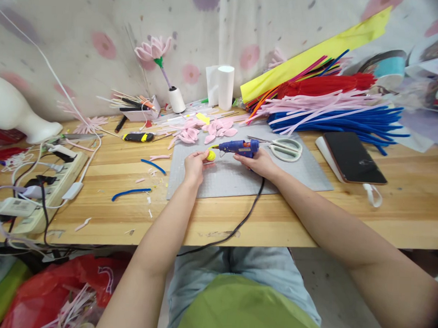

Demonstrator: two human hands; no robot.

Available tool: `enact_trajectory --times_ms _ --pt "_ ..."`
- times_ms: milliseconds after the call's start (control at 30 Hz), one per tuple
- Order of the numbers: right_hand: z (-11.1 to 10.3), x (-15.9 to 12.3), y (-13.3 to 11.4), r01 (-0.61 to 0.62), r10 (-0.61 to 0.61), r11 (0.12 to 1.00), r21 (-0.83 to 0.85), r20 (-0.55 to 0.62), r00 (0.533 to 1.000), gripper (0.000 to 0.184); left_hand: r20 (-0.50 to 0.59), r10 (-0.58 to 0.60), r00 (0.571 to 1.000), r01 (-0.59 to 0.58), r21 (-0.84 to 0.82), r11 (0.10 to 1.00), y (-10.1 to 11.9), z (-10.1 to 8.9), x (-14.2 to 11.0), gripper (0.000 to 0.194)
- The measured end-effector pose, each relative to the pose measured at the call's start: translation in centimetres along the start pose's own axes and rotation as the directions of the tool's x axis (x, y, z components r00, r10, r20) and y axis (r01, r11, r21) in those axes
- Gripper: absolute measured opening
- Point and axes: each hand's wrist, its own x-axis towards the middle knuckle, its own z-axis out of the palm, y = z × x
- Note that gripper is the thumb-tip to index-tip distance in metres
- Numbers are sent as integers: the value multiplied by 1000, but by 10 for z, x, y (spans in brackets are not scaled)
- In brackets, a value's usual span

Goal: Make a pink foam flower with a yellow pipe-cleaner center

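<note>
My right hand (257, 163) is wrapped round a blue glue gun (237, 147), whose nozzle points left. Pinched in my left hand (196, 166) is a small yellow coiled piece (211, 156), apparently of pipe cleaner. The nozzle tip is close to the yellow piece; whether they touch I cannot tell. Both hands are over a grey cutting mat (225, 183). Just behind them lie pink pipe-cleaner petals (220, 129). Scissors (287, 149) with pale handles rest on the mat, right of the glue gun.
Pipe-cleaner bundles (333, 120) fill the back right, near a phone (353, 158). A pink flower (155, 50) stands in a white holder (177, 100). A utility knife (138, 137) lies left. Farther left is a power strip (54, 190) with cables. The gun's black cord (247, 216) crosses the table edge.
</note>
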Motion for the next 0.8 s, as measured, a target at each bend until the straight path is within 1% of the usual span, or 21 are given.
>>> enact_trajectory --times_ms 167,367,467,567,700,800 --pt "-1 -1 -1 11 -11 1000 9 -2 1000 38 -8 -2 1000 2 -14 1000 1 1 -2 15" --pt "-1 -1 -1 -17 17 1000 19 -3 1000 38 -15 -4 1000 4 -2 1000 1 2 -3 14" --pt "-1 0 -1 -28 28 997 67 0 1000 38 -22 -2 1000 2 7 1000 0 1 -2 15" --pt "-3 -1 -1 -33 35 988 149 -12 999 40 -21 13 1000 -13 14 1000 -1 1 -2 16" --pt "-8 -2 -1 7 2 967 256 -38 999 41 -25 45 999 -45 32 998 -3 2 -4 15" --pt "-13 0 0 35 -12 967 253 -95 995 40 -29 60 998 -59 43 997 -3 3 -5 16"
